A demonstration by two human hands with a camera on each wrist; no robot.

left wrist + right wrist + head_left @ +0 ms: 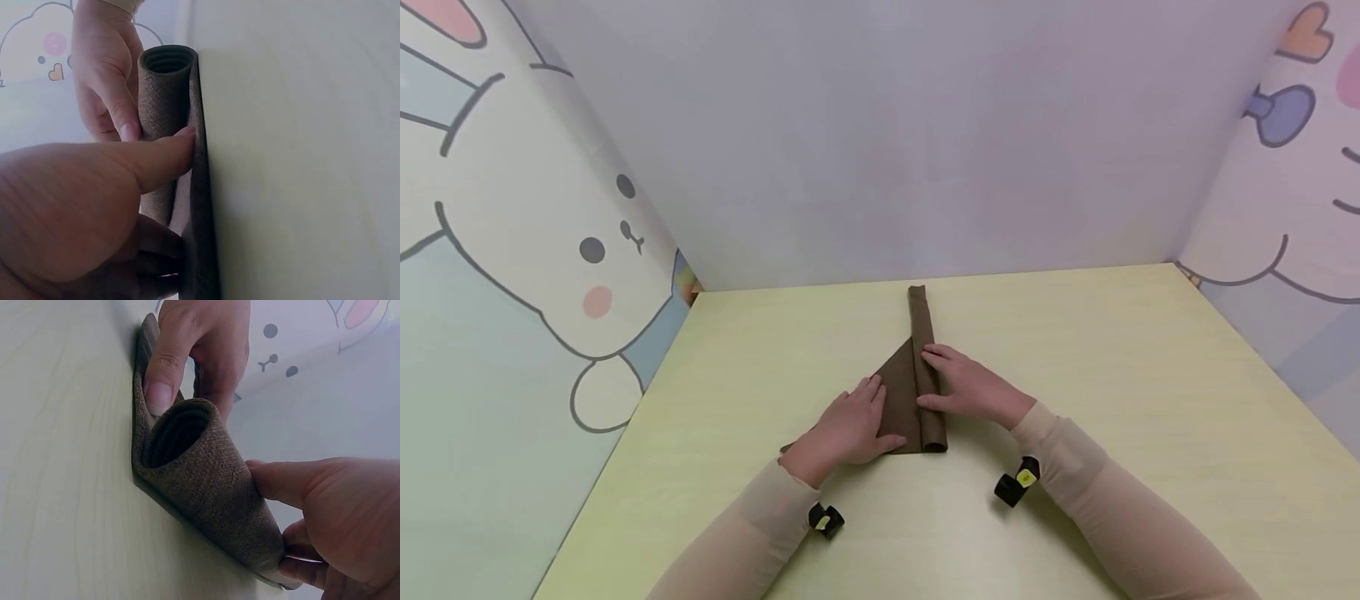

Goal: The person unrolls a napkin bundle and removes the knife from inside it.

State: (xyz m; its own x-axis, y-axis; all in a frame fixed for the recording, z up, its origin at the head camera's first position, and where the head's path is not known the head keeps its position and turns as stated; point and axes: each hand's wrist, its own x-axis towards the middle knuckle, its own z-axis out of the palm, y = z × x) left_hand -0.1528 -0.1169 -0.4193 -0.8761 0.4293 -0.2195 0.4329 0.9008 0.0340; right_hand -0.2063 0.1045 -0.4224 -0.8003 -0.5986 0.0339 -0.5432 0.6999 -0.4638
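A brown cloth [901, 400] lies on the table, its left part flat and triangular, its right side wound into a narrow roll [919, 317]. My left hand [850, 423] rests on the flat part with the thumb apart from the fingers. Over the middle of the roll lies my right hand [973, 387], its thumb and fingertips spread along it and touching it. The right wrist view shows the roll's hollow, spiral end [181, 434] and the left thumb [159, 394] pressing the flat layer beside it. Some fingers of both hands are partly hidden.
The pale wood-patterned table [1075, 333] extends around the cloth. A plain light wall [880, 150] stands behind it, and cartoon-printed panels [512, 250] rise at both sides. Each wrist wears a small black camera [1011, 490].
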